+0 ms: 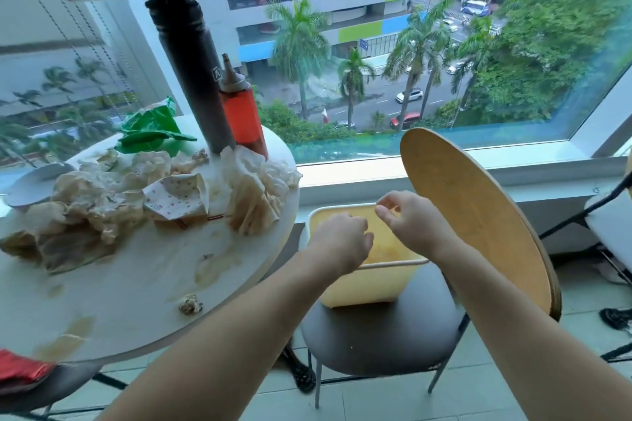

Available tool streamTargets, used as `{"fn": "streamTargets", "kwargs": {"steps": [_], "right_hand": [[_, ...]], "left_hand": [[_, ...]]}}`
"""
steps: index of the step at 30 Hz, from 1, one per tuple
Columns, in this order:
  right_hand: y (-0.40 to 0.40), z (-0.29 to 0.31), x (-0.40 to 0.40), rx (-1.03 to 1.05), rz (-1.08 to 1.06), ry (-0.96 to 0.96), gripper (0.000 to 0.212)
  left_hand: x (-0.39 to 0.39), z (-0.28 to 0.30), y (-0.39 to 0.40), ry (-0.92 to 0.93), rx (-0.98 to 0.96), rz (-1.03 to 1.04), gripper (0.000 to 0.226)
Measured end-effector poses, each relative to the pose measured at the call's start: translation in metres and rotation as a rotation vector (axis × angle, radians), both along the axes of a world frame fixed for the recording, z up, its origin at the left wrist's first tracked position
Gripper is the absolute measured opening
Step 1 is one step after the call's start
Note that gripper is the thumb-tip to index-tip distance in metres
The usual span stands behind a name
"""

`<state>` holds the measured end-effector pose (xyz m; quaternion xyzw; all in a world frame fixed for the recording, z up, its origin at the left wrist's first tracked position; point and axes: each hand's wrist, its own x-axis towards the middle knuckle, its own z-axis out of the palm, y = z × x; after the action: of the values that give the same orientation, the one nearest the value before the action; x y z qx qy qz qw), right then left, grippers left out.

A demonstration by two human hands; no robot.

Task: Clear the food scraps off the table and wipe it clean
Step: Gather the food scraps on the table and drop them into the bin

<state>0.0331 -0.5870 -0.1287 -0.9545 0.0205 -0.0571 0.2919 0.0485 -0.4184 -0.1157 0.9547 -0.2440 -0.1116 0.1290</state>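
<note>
I see the round white table (136, 284) on my left, smeared with brownish stains. A heap of crumpled, greasy papers (102, 212) covers its far half, with a dotted wrapper (178, 196) lying on the heap's right side and more crumpled paper beyond it near the table's right edge. To the right of the table stands a chair (383, 335) with a dark seat and a tan round back. A yellow tub (369, 284) sits on that seat, open at the top, just beside the table's edge. At the table's far edge a tall black bottle (191, 68) stands upright, and a red sauce bottle (241, 113) touches its right side. A green bag (154, 130) lies left of the black bottle, and a white plate (30, 184) sits at the far left. A small food scrap (190, 304) lies on the near bare part of the table, another tiny one further in.

My left hand (342, 243) hangs over the tub with its fingers curled; I cannot tell whether it holds anything. My right hand (407, 222) is over the tub too, fingers loosely bent, thumb and fingertips apart, holding nothing I can see.
</note>
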Motion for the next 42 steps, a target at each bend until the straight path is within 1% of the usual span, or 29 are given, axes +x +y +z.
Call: {"fn": "streamTargets", "kwargs": {"steps": [4,7,10,14,17,21,24,28,30,33,35,37,39,41,42], "right_hand": [[0.028,0.032,-0.001,0.036,0.035,-0.115,0.02],[0.054,0.055,-0.002,0.09,0.048,-0.174,0.019],[0.084,0.072,-0.005,0.101,0.08,-0.222,0.018],[0.121,0.082,-0.005,0.081,0.103,-0.268,0.019],[0.145,0.086,-0.001,0.068,0.122,-0.304,0.02],[0.171,0.082,0.008,0.055,0.105,-0.355,0.016],[0.188,0.08,0.013,-0.014,0.077,-0.338,0.016],[0.211,0.085,0.02,-0.111,0.074,-0.231,0.035],[0.221,0.086,0.025,-0.137,0.067,-0.153,0.043],[0.233,0.084,0.032,-0.105,0.049,-0.034,0.055],[0.238,0.081,0.036,-0.073,0.038,0.003,0.06],[0.241,0.076,0.04,-0.094,0.037,0.025,0.061],[0.242,0.07,0.043,-0.147,0.041,0.045,0.062],[0.244,0.065,0.044,-0.173,0.038,0.029,0.058],[0.244,0.062,0.045,-0.174,0.035,0.013,0.054]], "left_hand": [[-0.019,0.033,0.022,-0.045,-0.091,0.008,0.036],[-0.031,0.053,0.044,-0.093,-0.202,0.022,0.032],[-0.042,0.069,0.071,-0.138,-0.275,0.038,0.029],[-0.047,0.082,0.116,-0.2,-0.334,0.094,0.031],[-0.046,0.09,0.152,-0.257,-0.386,0.099,0.035],[-0.028,0.088,0.2,-0.37,-0.411,0.112,0.038],[-0.009,0.079,0.232,-0.444,-0.424,0.147,0.032],[0.018,0.071,0.263,-0.487,-0.463,0.135,0.032],[0.03,0.07,0.274,-0.499,-0.435,0.124,0.033],[0.041,0.069,0.285,-0.464,-0.323,0.116,0.032],[0.047,0.069,0.29,-0.389,-0.249,0.068,0.041],[0.052,0.07,0.294,-0.306,-0.166,0.02,0.057],[0.056,0.07,0.296,-0.277,-0.056,-0.012,0.069],[0.059,0.067,0.296,-0.277,0.028,-0.029,0.074],[0.06,0.066,0.296,-0.272,0.039,-0.027,0.073]]}}
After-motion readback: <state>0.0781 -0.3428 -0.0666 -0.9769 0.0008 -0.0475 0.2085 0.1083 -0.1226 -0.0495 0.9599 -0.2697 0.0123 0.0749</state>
